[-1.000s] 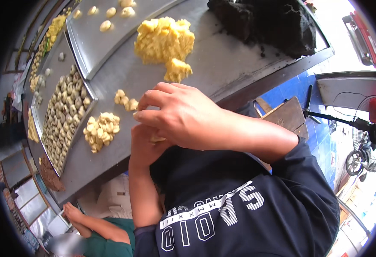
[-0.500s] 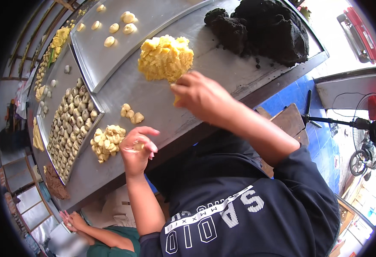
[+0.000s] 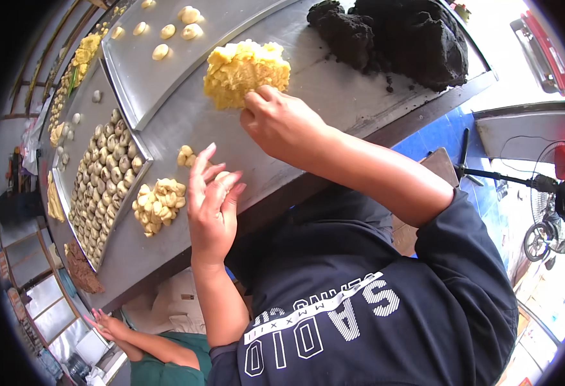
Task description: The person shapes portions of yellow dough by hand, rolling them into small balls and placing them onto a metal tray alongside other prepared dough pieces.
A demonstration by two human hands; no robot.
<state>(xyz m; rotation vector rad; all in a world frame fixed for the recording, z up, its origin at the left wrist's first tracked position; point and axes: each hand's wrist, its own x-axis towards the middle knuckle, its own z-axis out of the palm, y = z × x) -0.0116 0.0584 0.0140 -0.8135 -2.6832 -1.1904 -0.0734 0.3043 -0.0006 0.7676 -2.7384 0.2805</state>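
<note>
My right hand (image 3: 276, 122) is pinched on the lower edge of a lumpy yellow dough mound (image 3: 247, 67), its fingertips partly hidden. My left hand (image 3: 213, 212), below and left of it, has a small pale dough piece (image 3: 226, 180) among its partly raised fingers. Just left of that hand lie a heap of pale dough pieces (image 3: 158, 209) and a small cluster of them (image 3: 186, 154). A metal tray (image 3: 142, 164) farther left holds several rows of round filled dough balls (image 3: 105, 186) on the steel table (image 3: 131, 264).
An upper tray (image 3: 141, 77) carries several pale balls. A large dark paste mass (image 3: 411, 45) lies back right, a brown mass (image 3: 83, 270) at the left end. A co-worker's hands (image 3: 112, 328) show lower left. A stand fan (image 3: 543, 180) and blue tiled floor (image 3: 463, 122) are right.
My hands were together over the table a second ago, then parted. My right hand moved up to the yellow mound; my left stayed low, its fingers now reaching higher.
</note>
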